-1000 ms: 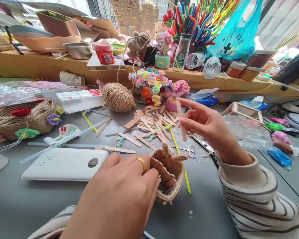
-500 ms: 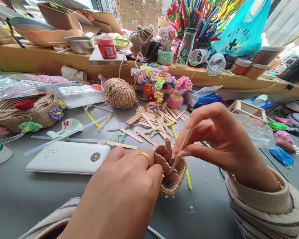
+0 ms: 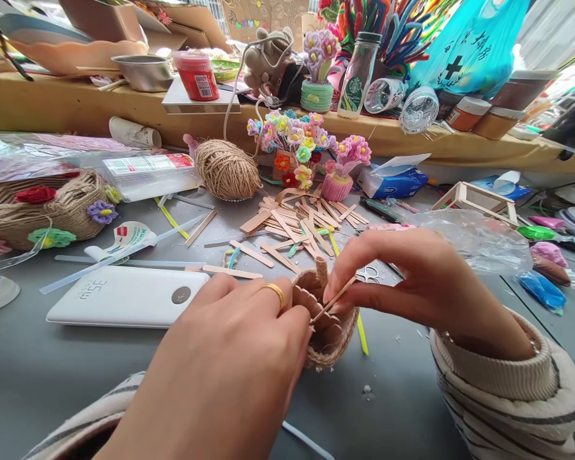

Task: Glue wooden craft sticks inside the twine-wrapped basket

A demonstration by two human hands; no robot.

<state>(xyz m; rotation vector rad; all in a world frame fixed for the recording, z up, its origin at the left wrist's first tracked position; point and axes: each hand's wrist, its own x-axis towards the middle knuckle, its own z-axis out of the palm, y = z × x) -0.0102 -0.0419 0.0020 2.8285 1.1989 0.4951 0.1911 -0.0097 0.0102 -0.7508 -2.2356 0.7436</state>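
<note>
I see right hand point(image 3: 407, 271) pinching wooden stick point(image 3: 328, 306), thumb against finger, across mouth of twine basket point(image 3: 338, 348) between hands; left hand point(image 3: 220, 348) curled at rim, its hold hidden from me; stick likely light, stiff, snappable, best taken mid-length

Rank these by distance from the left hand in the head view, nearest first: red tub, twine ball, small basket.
1. Small basket: right beside the left hand, on its right.
2. Twine ball: beyond the hand, on the table.
3. Red tub: farthest, up on the ledge.
</note>
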